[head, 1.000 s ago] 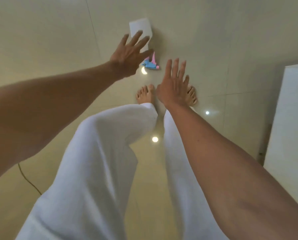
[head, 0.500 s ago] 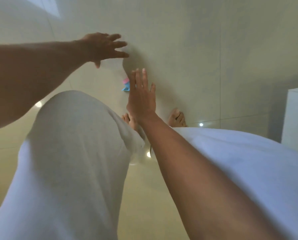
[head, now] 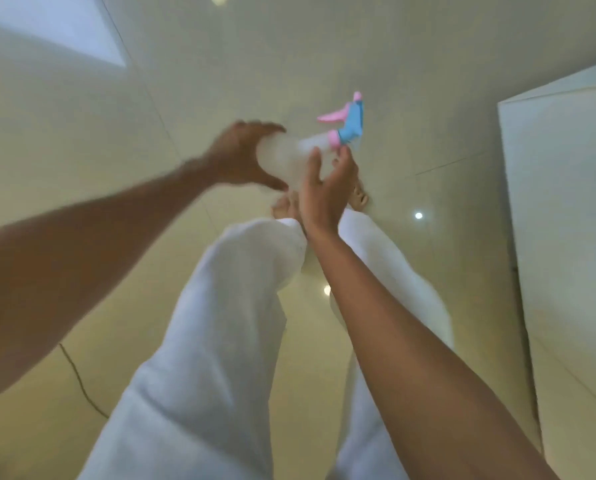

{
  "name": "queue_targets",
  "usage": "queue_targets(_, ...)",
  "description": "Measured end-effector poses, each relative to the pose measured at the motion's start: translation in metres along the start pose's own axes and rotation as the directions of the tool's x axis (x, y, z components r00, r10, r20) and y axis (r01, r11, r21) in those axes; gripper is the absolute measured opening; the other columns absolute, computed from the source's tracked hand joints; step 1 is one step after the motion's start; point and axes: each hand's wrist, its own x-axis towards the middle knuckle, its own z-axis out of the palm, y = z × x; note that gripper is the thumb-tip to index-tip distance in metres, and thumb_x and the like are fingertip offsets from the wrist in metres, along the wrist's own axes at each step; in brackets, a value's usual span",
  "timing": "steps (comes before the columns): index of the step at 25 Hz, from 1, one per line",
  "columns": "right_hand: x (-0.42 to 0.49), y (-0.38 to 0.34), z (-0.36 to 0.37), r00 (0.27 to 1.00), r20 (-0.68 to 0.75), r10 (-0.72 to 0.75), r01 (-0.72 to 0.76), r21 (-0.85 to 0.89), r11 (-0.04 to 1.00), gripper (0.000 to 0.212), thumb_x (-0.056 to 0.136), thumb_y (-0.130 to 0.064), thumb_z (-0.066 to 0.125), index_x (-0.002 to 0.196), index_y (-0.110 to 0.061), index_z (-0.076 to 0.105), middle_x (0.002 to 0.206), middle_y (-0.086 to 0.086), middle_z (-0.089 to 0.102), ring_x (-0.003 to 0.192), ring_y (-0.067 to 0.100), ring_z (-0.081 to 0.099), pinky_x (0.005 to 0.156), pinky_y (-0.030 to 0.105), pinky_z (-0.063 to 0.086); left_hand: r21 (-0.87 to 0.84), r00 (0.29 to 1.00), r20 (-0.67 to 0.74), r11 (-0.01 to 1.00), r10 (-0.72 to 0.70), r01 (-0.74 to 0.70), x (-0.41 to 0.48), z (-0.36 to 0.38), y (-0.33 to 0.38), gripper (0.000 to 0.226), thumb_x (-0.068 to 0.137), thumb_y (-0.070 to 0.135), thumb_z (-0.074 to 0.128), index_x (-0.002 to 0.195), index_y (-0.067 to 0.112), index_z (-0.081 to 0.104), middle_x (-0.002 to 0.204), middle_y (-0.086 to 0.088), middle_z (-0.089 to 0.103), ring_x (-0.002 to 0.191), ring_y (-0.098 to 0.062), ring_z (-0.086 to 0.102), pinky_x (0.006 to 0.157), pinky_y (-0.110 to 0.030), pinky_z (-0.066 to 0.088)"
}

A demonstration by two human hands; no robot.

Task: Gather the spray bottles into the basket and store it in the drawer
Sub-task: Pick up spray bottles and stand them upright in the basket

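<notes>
A translucent white spray bottle (head: 289,155) with a blue and pink trigger head is held off the floor, lying sideways with the head pointing right. My left hand (head: 241,157) grips the bottle's base end, fingers over the top and thumb beneath. My right hand (head: 324,188) cups the bottle near its neck from below, fingers reaching up to the pink collar. No basket or drawer shows in this view.
A white cabinet (head: 566,237) stands at the right. Glossy cream floor tiles (head: 116,306) lie below, with a thin dark cable (head: 78,379) at the lower left. My white trousers (head: 220,341) and bare feet (head: 359,197) fill the middle.
Both hands were open and reaching toward the bottle on the floor. Now the bottle is lifted, the left hand round its base and the right hand under its neck.
</notes>
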Motion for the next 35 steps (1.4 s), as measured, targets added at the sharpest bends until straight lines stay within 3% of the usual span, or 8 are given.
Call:
queue_targets(5,-0.056,-0.061,-0.163,0.971,-0.238,0.025,0.030,0.226,0.974,0.030,0.102,-0.026,0.058,0.123,-0.006,0.064,0.112,0.004,0.067,0.096,-0.001,0.064,0.085,0.026,0.057,-0.316,0.990,0.064,0.943,0.126,-0.100,-0.108,-0.010,0.138,0.098,0.056,0.045,0.094,0.136,0.021,0.042,0.118,0.000,0.066,0.106,-0.025,0.066,0.091,-0.036,0.054)
queue_targets(9,-0.094,-0.064,-0.279,0.935,-0.354,0.004,0.088,0.244,0.966,0.029,0.097,-0.034,0.061,0.111,-0.009,0.068,0.088,-0.015,0.066,0.077,-0.013,0.063,0.063,0.003,0.045,-0.296,0.922,0.154,0.907,0.356,-0.301,-0.145,-0.006,0.235,0.094,0.069,0.050,0.083,0.141,0.019,0.032,0.145,-0.001,0.051,0.129,-0.025,0.055,0.107,-0.043,0.046)
queue_targets(12,-0.114,-0.059,-0.347,0.883,-0.469,-0.013,0.163,0.282,0.945,0.023,0.094,-0.037,0.064,0.111,-0.021,0.067,0.094,-0.015,0.069,0.086,-0.007,0.066,0.070,0.004,0.049,-0.142,0.841,0.100,0.845,0.531,-0.516,-0.149,0.004,0.306,0.095,0.076,0.048,0.080,0.151,0.015,0.032,0.157,-0.001,0.037,0.142,-0.018,0.039,0.118,-0.029,0.032)
queue_targets(15,-0.125,-0.037,-0.409,0.773,-0.634,0.011,0.236,0.304,0.923,0.034,0.092,-0.035,0.069,0.119,-0.015,0.066,0.109,-0.006,0.071,0.106,-0.001,0.066,0.087,0.008,0.053,-0.098,0.751,0.123,0.761,0.649,-0.641,-0.147,0.036,0.395,0.093,0.073,0.050,0.081,0.148,0.013,0.040,0.151,-0.003,0.042,0.135,-0.019,0.045,0.110,-0.031,0.043)
queue_targets(21,-0.084,0.038,-0.534,0.515,-0.856,0.037,0.287,0.213,0.934,0.035,0.093,-0.026,0.073,0.119,-0.003,0.067,0.112,-0.016,0.066,0.106,-0.001,0.064,0.087,0.024,0.057,-0.089,0.656,0.068,0.660,0.751,-0.746,-0.126,0.135,0.559,0.080,0.076,0.035,0.084,0.142,0.005,0.049,0.144,-0.009,0.053,0.129,-0.023,0.054,0.103,-0.033,0.049)
queue_targets(24,-0.050,0.070,-0.577,0.445,-0.894,0.057,0.318,0.217,0.923,0.033,0.092,-0.024,0.075,0.118,-0.004,0.067,0.110,-0.009,0.067,0.103,-0.004,0.064,0.086,0.026,0.059,-0.004,0.653,0.047,0.654,0.756,-0.756,-0.112,0.173,0.607,0.073,0.081,0.031,0.079,0.143,0.007,0.048,0.148,-0.009,0.052,0.136,-0.023,0.050,0.107,-0.034,0.046)
queue_targets(29,-0.009,0.104,-0.594,0.464,-0.886,-0.004,0.303,0.154,0.940,0.029,0.089,-0.017,0.077,0.111,0.000,0.069,0.108,-0.006,0.067,0.100,0.004,0.065,0.086,0.013,0.056,0.123,0.730,0.047,0.721,0.682,-0.682,-0.090,0.208,0.637,0.068,0.087,0.018,0.074,0.147,0.007,0.043,0.147,-0.014,0.052,0.133,-0.028,0.054,0.105,-0.037,0.049)
queue_targets(35,0.023,0.121,-0.583,0.568,-0.823,0.032,0.245,0.205,0.948,0.029,0.091,-0.014,0.076,0.114,0.002,0.067,0.110,0.009,0.071,0.104,0.020,0.068,0.088,0.039,0.062,0.259,0.813,0.160,0.771,0.560,-0.582,-0.057,0.220,0.647,0.065,0.092,0.016,0.068,0.148,0.009,0.036,0.136,-0.016,0.058,0.116,-0.036,0.062,0.093,-0.047,0.053)
